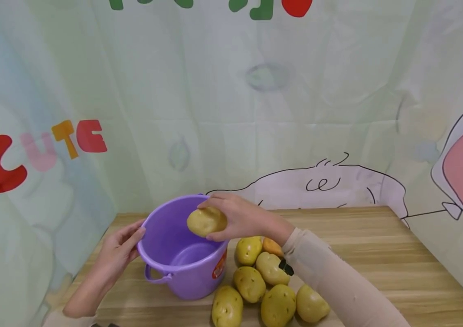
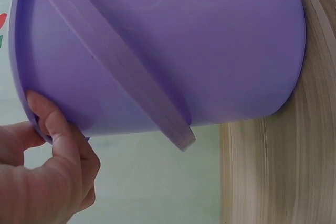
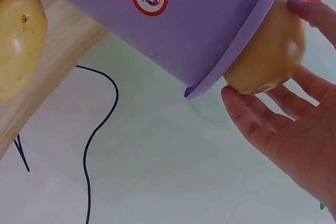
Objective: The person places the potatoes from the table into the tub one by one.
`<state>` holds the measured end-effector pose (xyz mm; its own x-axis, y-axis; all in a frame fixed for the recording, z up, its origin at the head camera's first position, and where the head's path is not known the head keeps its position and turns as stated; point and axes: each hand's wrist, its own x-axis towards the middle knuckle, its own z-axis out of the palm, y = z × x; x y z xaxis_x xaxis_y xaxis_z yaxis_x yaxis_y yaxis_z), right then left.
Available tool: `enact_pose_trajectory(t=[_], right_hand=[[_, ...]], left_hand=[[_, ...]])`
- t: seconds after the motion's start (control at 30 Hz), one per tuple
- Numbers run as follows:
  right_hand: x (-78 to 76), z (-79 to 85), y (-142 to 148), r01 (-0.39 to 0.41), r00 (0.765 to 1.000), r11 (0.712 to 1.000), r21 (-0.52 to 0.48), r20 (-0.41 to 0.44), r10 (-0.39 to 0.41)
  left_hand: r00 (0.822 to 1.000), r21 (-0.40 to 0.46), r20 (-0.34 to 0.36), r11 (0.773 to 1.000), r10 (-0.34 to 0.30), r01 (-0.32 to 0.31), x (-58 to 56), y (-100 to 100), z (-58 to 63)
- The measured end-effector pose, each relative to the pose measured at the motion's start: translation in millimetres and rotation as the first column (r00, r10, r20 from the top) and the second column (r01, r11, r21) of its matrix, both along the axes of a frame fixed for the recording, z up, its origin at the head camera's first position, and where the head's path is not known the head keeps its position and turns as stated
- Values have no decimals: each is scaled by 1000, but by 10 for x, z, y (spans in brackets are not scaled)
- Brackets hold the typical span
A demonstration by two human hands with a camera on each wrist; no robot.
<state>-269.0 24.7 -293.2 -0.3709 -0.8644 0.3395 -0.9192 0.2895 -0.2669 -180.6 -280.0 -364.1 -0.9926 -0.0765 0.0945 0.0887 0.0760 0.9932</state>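
A purple bucket [image 1: 194, 284] stands on the wooden table, its inside bare where I can see it. My left hand [image 1: 118, 250] pinches the bucket's left rim, thumb on one side and fingers on the other; the left wrist view shows the same grip beside the hanging handle [image 2: 113, 51]. At the bucket's right rim my right hand [image 1: 241, 218] holds a potato [image 1: 204, 221] over the opening. In the right wrist view, thumb and fingers span that potato [image 3: 270, 51], partly hidden behind the rim.
Several potatoes [image 1: 278, 304] lie on the table [image 1: 378, 254] to the right of the bucket, below my right forearm. An orange-coloured item [image 1: 272, 246] sits among them, partly covered by the wrist. A printed cloth [image 1: 223, 122] hangs behind and around the table.
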Motion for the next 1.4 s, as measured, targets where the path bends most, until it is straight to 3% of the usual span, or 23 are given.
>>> enact_pose_trajectory(t=[0.43, 0.83, 1.1, 1.4], right_hand=[[-2, 19, 69, 51, 997, 999, -16, 61, -50], [-114, -28, 264, 59, 992, 997, -54, 114, -53], [-193, -103, 422, 27, 996, 995, -98, 87, -18], [-236, -160, 633, 123, 987, 992, -39, 108, -118]], left_hand=[[1000, 17, 1, 1000, -5, 5, 15, -28, -3], [1000, -4, -9, 1000, -3, 3, 17, -36, -5], [1000, -5, -4, 1000, -5, 5, 15, -24, 3], [1000, 46, -6, 999, 9, -8, 5, -2, -15]])
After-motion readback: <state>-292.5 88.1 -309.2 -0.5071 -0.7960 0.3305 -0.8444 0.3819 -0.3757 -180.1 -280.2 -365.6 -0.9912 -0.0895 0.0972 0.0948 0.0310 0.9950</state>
